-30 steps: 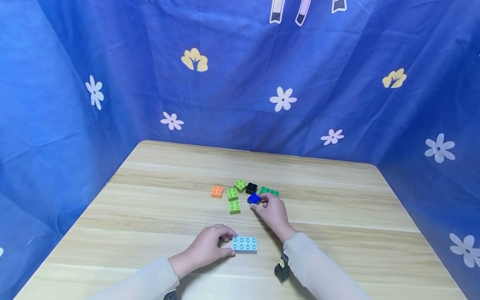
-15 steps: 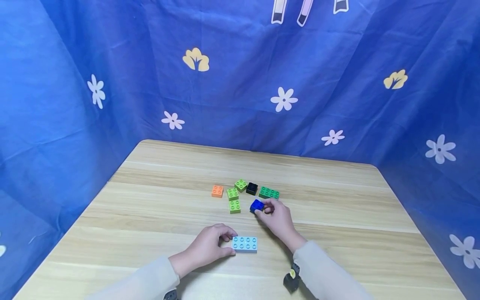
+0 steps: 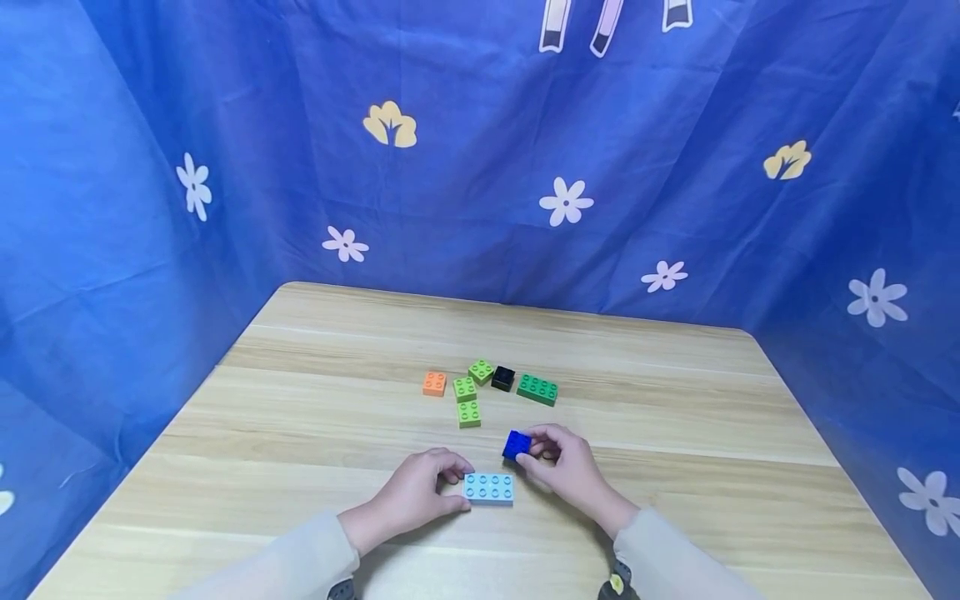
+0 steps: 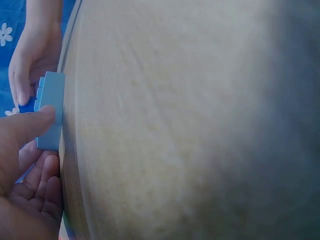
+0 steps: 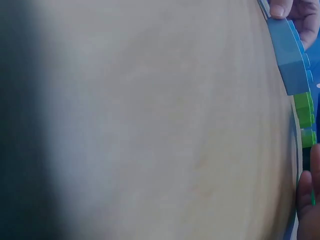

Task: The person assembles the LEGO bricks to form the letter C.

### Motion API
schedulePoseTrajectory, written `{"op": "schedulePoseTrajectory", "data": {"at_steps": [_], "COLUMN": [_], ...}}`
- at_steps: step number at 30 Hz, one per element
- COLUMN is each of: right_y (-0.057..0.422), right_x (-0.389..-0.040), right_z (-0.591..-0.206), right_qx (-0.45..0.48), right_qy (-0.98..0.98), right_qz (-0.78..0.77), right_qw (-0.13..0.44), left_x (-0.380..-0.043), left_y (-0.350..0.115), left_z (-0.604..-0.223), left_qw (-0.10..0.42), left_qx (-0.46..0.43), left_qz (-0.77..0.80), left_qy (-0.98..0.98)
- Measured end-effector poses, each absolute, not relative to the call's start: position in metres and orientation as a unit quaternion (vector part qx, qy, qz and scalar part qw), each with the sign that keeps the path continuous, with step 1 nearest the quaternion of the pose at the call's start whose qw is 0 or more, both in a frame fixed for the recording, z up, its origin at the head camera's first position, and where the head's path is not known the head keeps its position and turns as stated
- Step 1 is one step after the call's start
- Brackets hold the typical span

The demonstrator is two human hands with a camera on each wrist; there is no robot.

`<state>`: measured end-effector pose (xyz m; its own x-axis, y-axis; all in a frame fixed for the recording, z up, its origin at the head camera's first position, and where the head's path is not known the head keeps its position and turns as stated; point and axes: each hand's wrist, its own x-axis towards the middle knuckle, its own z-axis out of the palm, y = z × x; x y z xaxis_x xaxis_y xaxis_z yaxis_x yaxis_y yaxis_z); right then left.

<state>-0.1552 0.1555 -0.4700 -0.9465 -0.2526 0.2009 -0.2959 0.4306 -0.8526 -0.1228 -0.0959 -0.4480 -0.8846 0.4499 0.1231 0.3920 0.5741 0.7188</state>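
Note:
My left hand [image 3: 415, 492] pinches the left end of a light blue eight-stud toy brick [image 3: 489, 490] that sits on the table, studs up. In the left wrist view the thumb lies against the side of that light blue brick [image 4: 53, 100]. Just beyond its right end, my right hand [image 3: 567, 468] grips a small dark blue brick [image 3: 516, 446] between thumb and fingers. The dark blue brick is tilted, and the fingers cover its right side. At the right edge of the right wrist view, only part of the right hand [image 5: 307, 200] shows.
Farther back on the wooden table [image 3: 337, 417] lie an orange brick [image 3: 434, 383], several lime green bricks [image 3: 468, 414], a black brick [image 3: 503, 378] and a long green brick [image 3: 537, 389]. A blue patterned cloth [image 3: 465, 167] hangs behind the table and along both sides.
My right hand has drawn the dark blue brick away from the other bricks, toward me and the light blue brick. The green brick is uncovered now. My left hand has stayed in place.

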Motion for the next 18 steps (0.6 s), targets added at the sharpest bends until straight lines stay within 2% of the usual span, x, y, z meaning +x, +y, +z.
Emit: {"op": "schedulePoseTrajectory", "data": {"at_steps": [8, 18], "right_y": [0.166, 0.162], "right_x": [-0.142, -0.124], "right_z": [-0.467, -0.436], "right_qx": [0.234, 0.295], "right_qy": [-0.827, -0.815], "right_qz": [0.51, 0.498], "right_qw": [0.008, 0.006], "left_x": [-0.123, -0.123], "left_y": [-0.096, -0.095], "left_z": [-0.449, -0.451], "left_qw": [0.031, 0.029], "left_qx": [0.238, 0.241], "left_qz": [0.399, 0.4], "left_qy": [0.885, 0.884]}}
